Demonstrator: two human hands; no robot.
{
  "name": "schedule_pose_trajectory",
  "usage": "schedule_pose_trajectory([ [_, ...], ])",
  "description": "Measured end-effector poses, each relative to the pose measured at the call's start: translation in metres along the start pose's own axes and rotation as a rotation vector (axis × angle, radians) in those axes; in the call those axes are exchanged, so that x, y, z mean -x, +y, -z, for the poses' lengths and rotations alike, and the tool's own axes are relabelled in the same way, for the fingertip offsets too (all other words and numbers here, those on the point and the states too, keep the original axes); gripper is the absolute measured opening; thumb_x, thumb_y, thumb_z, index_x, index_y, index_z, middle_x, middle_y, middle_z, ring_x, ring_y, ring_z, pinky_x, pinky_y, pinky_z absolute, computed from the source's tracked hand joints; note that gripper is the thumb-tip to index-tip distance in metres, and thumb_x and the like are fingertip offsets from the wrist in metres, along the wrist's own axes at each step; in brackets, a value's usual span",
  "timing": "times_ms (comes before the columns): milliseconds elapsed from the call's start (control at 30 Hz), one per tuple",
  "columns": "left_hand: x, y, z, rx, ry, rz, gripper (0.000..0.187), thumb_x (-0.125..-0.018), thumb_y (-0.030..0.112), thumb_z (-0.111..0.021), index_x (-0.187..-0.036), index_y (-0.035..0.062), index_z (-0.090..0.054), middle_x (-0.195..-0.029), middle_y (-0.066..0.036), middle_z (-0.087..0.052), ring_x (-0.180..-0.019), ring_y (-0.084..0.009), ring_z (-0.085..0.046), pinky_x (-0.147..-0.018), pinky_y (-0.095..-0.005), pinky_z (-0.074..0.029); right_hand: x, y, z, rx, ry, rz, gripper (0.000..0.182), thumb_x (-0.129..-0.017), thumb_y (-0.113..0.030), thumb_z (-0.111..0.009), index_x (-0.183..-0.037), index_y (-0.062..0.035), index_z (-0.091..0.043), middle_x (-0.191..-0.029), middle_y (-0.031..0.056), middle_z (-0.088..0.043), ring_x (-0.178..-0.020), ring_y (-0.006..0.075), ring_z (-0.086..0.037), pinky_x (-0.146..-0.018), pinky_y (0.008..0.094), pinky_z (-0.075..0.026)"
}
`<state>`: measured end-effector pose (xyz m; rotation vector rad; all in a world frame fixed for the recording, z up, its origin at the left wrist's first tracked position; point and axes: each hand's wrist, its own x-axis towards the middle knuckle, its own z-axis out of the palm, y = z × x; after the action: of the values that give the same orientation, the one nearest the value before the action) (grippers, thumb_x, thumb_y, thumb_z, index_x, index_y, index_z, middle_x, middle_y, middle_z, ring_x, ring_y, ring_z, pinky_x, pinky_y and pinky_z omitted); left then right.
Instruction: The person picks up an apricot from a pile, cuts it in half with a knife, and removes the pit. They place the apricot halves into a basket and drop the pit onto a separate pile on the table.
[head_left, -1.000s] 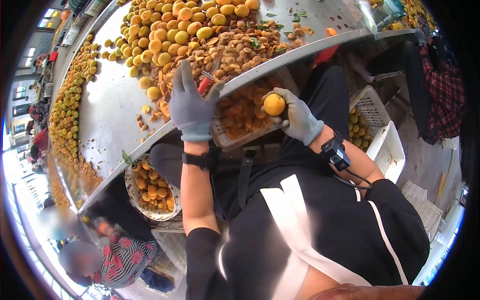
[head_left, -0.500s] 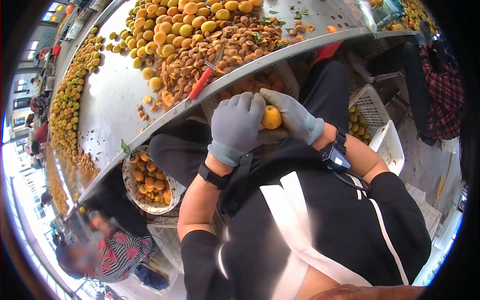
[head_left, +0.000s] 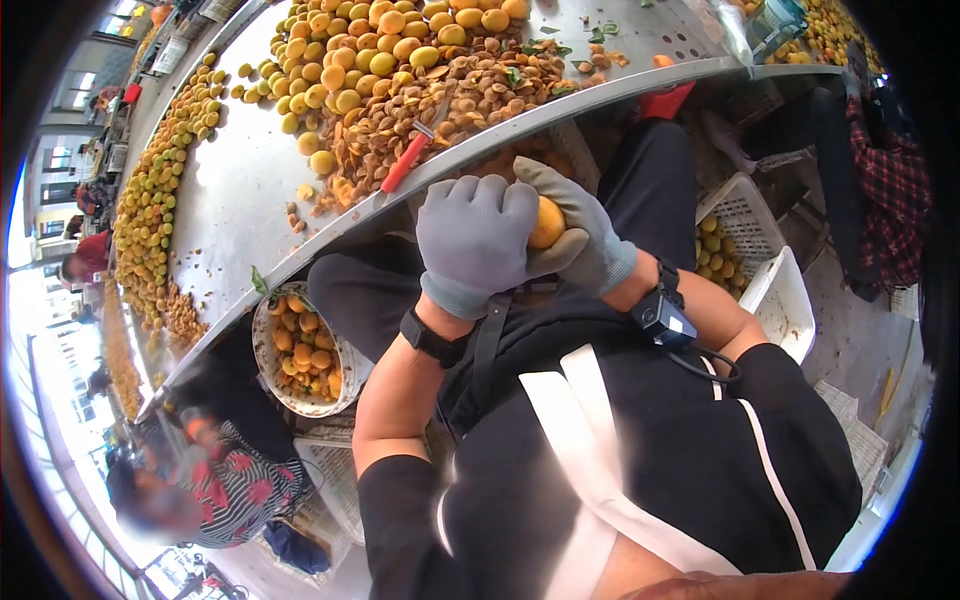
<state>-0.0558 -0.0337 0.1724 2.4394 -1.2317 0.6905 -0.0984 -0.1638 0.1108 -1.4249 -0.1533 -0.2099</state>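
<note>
- i see my left hand (head_left: 476,240), in a grey knit glove, curled with its fingers wrapped over a round yellow-orange apricot (head_left: 546,222); a black wristband sits at that wrist.
- my right hand (head_left: 570,228), also in a grey knit glove, cups the same apricot from the other side; thumb and fingers close on the fruit, so both hands grip it together.
- the apricot sits between the two palms, just below the edge of the long stainless steel table (head_left: 240,190), above my lap; only a small part of its skin shows.
- a small black device (head_left: 660,318) with a cable is strapped to my right forearm.
- a red-handled knife (head_left: 405,164) lies on the table near its edge, untouched, beside a heap of brown apricot pits (head_left: 470,95).
- whole yellow apricots (head_left: 380,45) are piled further back on the table.
- a round white basket (head_left: 345,385) holding orange fruit halves stands under the table, to my left.
- a white perforated plastic crate (head_left: 745,215) with yellow fruit stands to my right.
- a person in a patterned red top (head_left: 240,490) sits at lower left.
</note>
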Motion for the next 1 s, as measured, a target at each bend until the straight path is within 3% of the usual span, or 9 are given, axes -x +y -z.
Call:
schedule_pose_trajectory([
  [100,0.001,0.001,-0.012,0.006,0.046,0.057,0.049,-0.072,0.058,-0.066,-0.071,0.0105,-0.054,-0.064,-0.005,-0.05,-0.057,-0.0237,-0.053,-0.054,-0.0363,-0.04,-0.005,-0.015,-0.011,-0.383,0.218,-0.313,0.028,-0.097,-0.018,-0.048,-0.114,0.003,-0.055,-0.102,0.0048,-0.06,-0.092,0.0123,-0.057,-0.083,0.0254,-0.047],
  [267,0.014,0.011,-0.037,0.084,0.065,0.204,0.04,-0.078,0.046,-0.066,-0.07,0.0087,-0.054,-0.064,-0.007,-0.052,-0.054,-0.0273,-0.052,-0.051,-0.0335,-0.039,-0.007,0.024,-0.005,-0.329,0.275,-0.132,0.025,-0.099,-0.022,-0.048,-0.094,-0.0018,-0.062,-0.083,0.001,-0.061,-0.073,0.0062,-0.054,-0.066,0.0213,-0.045],
  [367,0.021,0.022,-0.067,0.919,0.278,0.825,0.036,-0.095,0.035,-0.054,-0.077,0.0036,-0.058,-0.063,-0.009,-0.05,-0.055,-0.0182,-0.047,-0.055,-0.0329,-0.04,-0.015,0.019,-0.009,-0.451,0.337,-0.207,0.029,-0.098,-0.025,-0.05,-0.084,-0.0039,-0.063,-0.073,-0.001,-0.06,-0.066,0.0046,-0.052,-0.061,0.0202,-0.043],
  [467,0.028,0.003,-0.081,1.217,0.269,1.093,0.036,-0.097,0.033,-0.052,-0.077,0.0041,-0.058,-0.064,-0.005,-0.051,-0.058,-0.0109,-0.042,-0.055,-0.0284,-0.038,-0.026,0.014,0.006,-0.228,0.263,-0.117,0.03,-0.098,-0.027,-0.05,-0.081,-0.005,-0.061,-0.069,-0.0013,-0.057,-0.063,0.0046,-0.051,-0.06,0.0201,-0.044],
  [533,0.032,-0.006,-0.078,1.311,0.273,1.108,0.038,-0.097,0.035,-0.052,-0.075,0.0045,-0.058,-0.066,-0.002,-0.052,-0.06,-0.0091,-0.045,-0.055,-0.0261,-0.039,-0.034,0.012,0.017,-0.667,0.284,-0.625,0.044,-0.1,-0.04,-0.041,-0.08,-0.0052,-0.059,-0.063,0.0061,-0.056,-0.046,0.0092,-0.045,-0.042,0.0195,-0.037],
  [600,0.036,-0.015,-0.064,1.512,0.035,1.261,0.039,-0.098,0.037,-0.051,-0.076,0.0051,-0.058,-0.07,0.0,-0.054,-0.063,-0.0072,-0.049,-0.057,-0.0238,-0.041,-0.031,0.024,0.027,-0.329,0.196,-0.431,0.049,-0.098,-0.046,-0.041,-0.081,-0.0041,-0.06,-0.06,0.0075,-0.056,-0.041,0.01,-0.043,-0.036,0.0198,-0.035],
  [733,0.053,-0.031,-0.074,0.6,-0.062,0.876,0.045,-0.09,0.051,-0.056,-0.097,0.0063,-0.063,-0.076,-0.008,-0.062,-0.07,-0.0226,-0.062,-0.065,-0.0337,-0.049,-0.032,0.022,0.036,-0.791,0.163,-0.756,0.049,-0.099,-0.047,-0.041,-0.094,-0.002,-0.061,-0.072,0.008,-0.06,-0.052,0.0116,-0.053,-0.042,0.0193,-0.043],
  [900,0.033,-0.062,-0.027,0.169,0.029,0.762,0.053,-0.087,0.048,-0.062,-0.118,0.0052,-0.057,-0.103,-0.013,-0.064,-0.093,-0.031,-0.063,-0.08,-0.0369,-0.049,-0.026,0.039,0.055,-0.999,0.031,-0.86,0.044,-0.101,-0.037,-0.039,-0.123,-0.001,-0.051,-0.106,0.0143,-0.062,-0.074,0.0181,-0.064,-0.053,0.0217,-0.053],
  [1000,0.038,-0.089,-0.032,-0.088,0.039,0.625,0.054,-0.086,0.045,-0.063,-0.122,0.0056,-0.055,-0.113,-0.016,-0.061,-0.099,-0.0349,-0.06,-0.082,-0.0406,-0.049,-0.023,0.038,0.054,-0.849,0.073,-0.843,0.038,-0.099,-0.035,-0.044,-0.117,-0.0036,-0.056,-0.098,0.0089,-0.063,-0.071,0.0168,-0.062,-0.053,0.0208,-0.052],
])
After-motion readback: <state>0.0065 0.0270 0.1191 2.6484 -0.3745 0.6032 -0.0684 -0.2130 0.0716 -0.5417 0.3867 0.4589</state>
